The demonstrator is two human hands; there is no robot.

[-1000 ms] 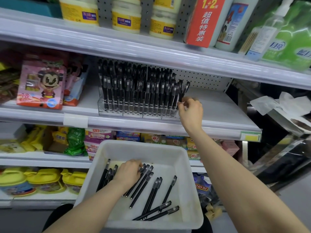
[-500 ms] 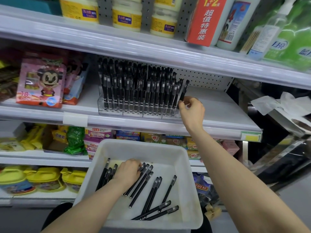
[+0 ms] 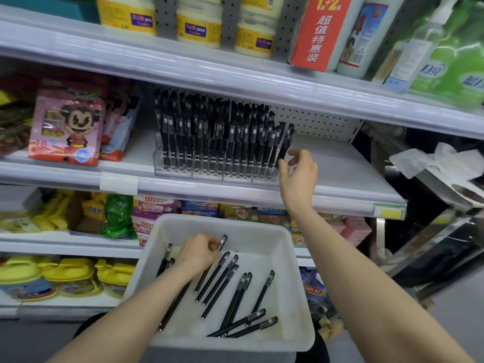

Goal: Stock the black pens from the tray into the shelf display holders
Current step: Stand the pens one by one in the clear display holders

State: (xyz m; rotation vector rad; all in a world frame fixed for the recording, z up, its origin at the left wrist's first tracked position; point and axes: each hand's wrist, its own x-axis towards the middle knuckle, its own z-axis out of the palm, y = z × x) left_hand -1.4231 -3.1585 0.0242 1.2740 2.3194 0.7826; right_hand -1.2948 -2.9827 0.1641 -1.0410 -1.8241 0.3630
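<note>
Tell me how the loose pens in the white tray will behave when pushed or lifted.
The loose pens look round and slim, so they would probably roll on the smooth tray. They seem straight, rigid and light, likely easy to pinch up.
</note>
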